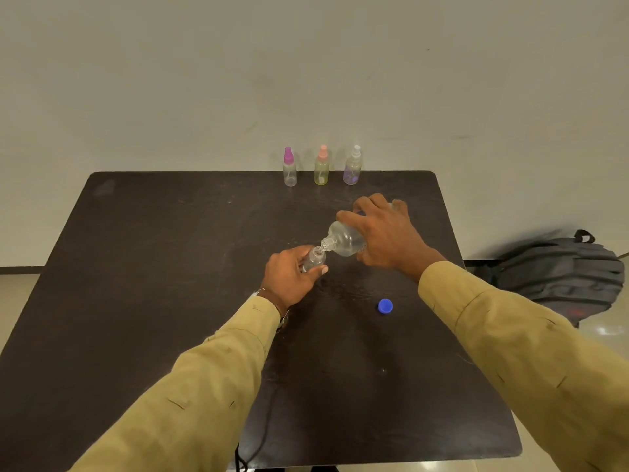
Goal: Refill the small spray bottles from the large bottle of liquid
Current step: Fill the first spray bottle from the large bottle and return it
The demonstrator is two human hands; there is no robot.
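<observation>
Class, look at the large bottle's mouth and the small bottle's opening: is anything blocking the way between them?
Nothing visible. The large bottle, tilted in the right hand, has its uncapped mouth right at the open neck of the small bottle held by the left hand. The blue cap lies apart on the table.

The left arm (204, 386) and right arm (510, 335), both in tan sleeves, reach in from the bottom corners of the frame and converge just right of centre. The left hand (292, 275) sits at mid-frame, fingers and thumb curled round a small open bottle (315, 259) held upright, the thumb tip pressed on its near side. The right hand (384, 236), slightly higher and further right, is turned palm down, its fingers wrapped over the large bottle (343, 238), tipping it leftward. The two hands lie near each other without touching.
</observation>
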